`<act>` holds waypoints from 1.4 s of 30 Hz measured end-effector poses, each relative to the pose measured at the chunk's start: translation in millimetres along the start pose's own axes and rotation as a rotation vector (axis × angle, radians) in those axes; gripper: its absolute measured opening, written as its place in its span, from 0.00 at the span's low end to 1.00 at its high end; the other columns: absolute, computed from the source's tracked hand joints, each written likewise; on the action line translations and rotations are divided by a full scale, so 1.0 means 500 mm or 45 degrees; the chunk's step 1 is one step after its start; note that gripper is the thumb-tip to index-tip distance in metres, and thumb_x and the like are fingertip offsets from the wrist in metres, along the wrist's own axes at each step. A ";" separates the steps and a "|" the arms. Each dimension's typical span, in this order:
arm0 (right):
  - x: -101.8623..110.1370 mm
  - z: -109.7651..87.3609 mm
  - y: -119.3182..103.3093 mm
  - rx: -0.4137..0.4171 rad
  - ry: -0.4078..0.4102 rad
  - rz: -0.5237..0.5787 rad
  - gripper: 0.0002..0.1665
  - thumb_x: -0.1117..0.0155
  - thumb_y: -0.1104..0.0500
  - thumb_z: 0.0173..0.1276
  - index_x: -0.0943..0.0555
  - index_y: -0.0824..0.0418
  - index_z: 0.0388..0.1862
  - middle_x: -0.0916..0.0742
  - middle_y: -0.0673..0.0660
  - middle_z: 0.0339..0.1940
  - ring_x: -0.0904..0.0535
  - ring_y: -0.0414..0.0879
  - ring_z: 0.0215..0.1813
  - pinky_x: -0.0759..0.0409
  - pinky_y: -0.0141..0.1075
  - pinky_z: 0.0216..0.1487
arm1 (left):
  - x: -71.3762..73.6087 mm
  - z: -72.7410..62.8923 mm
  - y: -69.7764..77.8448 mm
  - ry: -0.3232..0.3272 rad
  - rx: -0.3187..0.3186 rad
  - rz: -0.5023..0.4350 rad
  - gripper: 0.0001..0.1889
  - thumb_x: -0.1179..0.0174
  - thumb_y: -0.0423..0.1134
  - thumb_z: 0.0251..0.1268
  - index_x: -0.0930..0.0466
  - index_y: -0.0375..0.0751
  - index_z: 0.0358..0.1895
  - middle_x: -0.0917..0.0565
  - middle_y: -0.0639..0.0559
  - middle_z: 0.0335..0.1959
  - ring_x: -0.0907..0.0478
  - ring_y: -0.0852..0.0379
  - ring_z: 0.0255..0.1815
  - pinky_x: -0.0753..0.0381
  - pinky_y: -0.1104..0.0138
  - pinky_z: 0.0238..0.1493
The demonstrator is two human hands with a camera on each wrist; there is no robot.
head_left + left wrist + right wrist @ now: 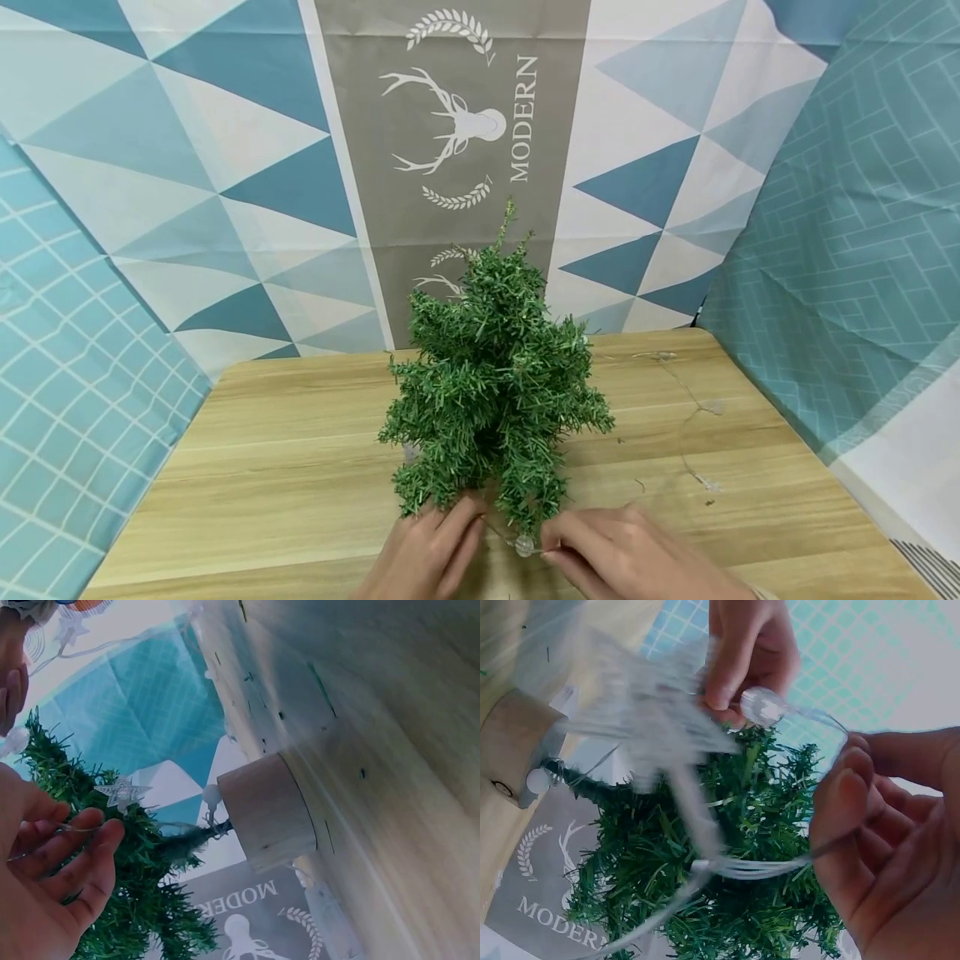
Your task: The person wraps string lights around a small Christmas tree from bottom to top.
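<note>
A small artificial Christmas tree (495, 383) stands mid-table on a round wooden base (270, 810). At its front lower branches, my left hand (438, 550) pinches the thin wire of a string light between thumb and fingers. My right hand (622, 546) grips the same wire a little to the right. Between the hands hangs a clear bulb (524, 546), seen close up as a clear ornament (763, 706) in the right wrist view. A clear plastic star (124, 793) on the string shows beside my left fingertips. Some wire is wound round the trunk just above the base, with a white bulb (212, 796) there.
More of the string light (708, 407) trails over the wooden table (285, 467) on the right, with clear stars along it. Small green bits of needle lie scattered about. Patterned cloth (247, 167) hangs behind the table and along both sides.
</note>
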State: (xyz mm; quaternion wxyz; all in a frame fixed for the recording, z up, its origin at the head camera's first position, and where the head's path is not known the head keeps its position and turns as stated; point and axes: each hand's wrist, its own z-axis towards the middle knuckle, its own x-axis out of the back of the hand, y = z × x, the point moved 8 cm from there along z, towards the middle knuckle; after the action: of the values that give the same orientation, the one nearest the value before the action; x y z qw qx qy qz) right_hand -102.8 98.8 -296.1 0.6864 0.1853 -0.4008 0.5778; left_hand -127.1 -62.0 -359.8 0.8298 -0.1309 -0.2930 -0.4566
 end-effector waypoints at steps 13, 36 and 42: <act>0.063 0.003 0.000 0.011 0.294 -0.139 0.11 0.48 0.56 0.80 0.22 0.59 0.38 0.16 0.43 0.25 0.26 0.25 0.22 0.31 0.13 0.25 | -0.014 0.006 0.025 -0.032 0.116 -0.224 0.17 0.50 0.38 0.77 0.26 0.32 0.62 0.15 0.42 0.51 0.15 0.59 0.37 0.17 0.73 0.41; 0.131 -0.047 0.139 -0.404 0.135 -0.374 0.13 0.28 0.60 0.64 0.25 0.45 0.34 0.32 0.32 0.19 0.42 0.23 0.20 0.41 0.17 0.21 | -0.054 -0.013 0.016 -0.302 0.167 0.092 0.38 0.35 0.41 0.59 0.37 0.43 0.73 0.28 0.38 0.68 0.24 0.64 0.24 0.28 0.74 0.22; 0.125 -0.057 0.172 -0.484 -0.015 -0.303 0.18 0.30 0.67 0.62 0.25 0.45 0.33 0.30 0.33 0.21 0.38 0.25 0.21 0.37 0.21 0.22 | -0.042 -0.007 0.013 -0.182 0.084 0.294 0.21 0.58 0.47 0.76 0.28 0.41 0.62 0.24 0.39 0.61 0.19 0.46 0.49 0.20 0.58 0.33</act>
State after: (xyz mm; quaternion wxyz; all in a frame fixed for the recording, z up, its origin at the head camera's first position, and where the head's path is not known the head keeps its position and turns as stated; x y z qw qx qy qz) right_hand -173.7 182.2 -283.9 0.7700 0.1021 -0.4818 0.4057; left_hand -129.0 -45.6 -374.8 0.8576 -0.1688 -0.3492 -0.3377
